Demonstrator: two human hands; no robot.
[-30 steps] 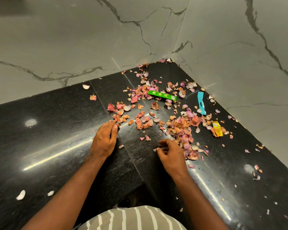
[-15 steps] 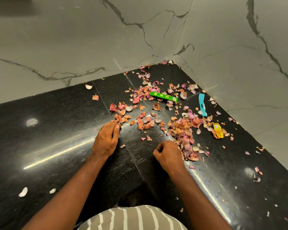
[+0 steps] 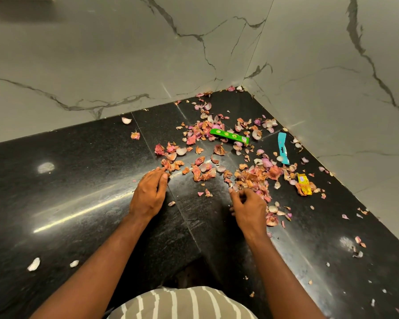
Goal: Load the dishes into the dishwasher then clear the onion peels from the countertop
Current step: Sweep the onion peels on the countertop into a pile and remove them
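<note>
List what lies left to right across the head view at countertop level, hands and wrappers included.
White peel pieces → left hand → green wrapper → right hand → blue wrapper → yellow wrapper.

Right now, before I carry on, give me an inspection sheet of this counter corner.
Surface: black countertop, glossy, meets marble walls in a corner.
Job's things: onion peels scattered widely, densest mid-counter; no dishes seen.
Clutter: green wrapper, blue wrapper, yellow wrapper among the peels.
Grips: left hand flat, fingertips at the peels; right hand curled beside the pile, contents not visible.
Cables: nothing seen.
Surroundings: striped shirt at the bottom edge.
</note>
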